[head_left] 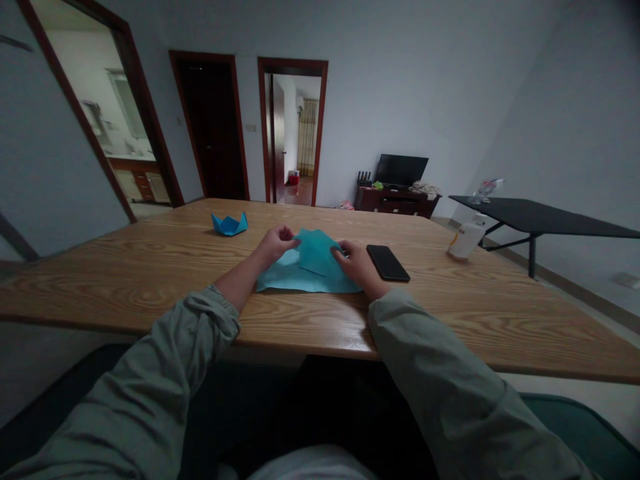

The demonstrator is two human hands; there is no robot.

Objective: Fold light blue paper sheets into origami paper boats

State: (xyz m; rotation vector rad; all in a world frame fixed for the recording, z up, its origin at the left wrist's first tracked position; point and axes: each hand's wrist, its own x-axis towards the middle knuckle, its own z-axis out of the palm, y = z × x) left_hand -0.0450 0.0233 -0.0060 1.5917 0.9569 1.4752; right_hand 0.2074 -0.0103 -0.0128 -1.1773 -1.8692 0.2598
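A folded piece of blue paper [316,253] is held up between my two hands, over the middle of the table. My left hand [276,244] pinches its left edge between thumb and fingers. On the other side, my right hand [358,261] grips the right edge. Beneath lies a lighter blue sheet [310,283], flat on the wood; whether it is joined to the folded piece I cannot tell. A folded blue paper boat [230,225] stands farther off to the left. Close to my right hand rests a black phone [388,263].
The wooden table [310,327] spreads wide before me. A white bottle [467,237] stands on its right part. Beyond is a black folding table [545,215] with a clear plastic item [486,191] on it. A TV [402,171] sits on a dark cabinet [390,200] by the far wall.
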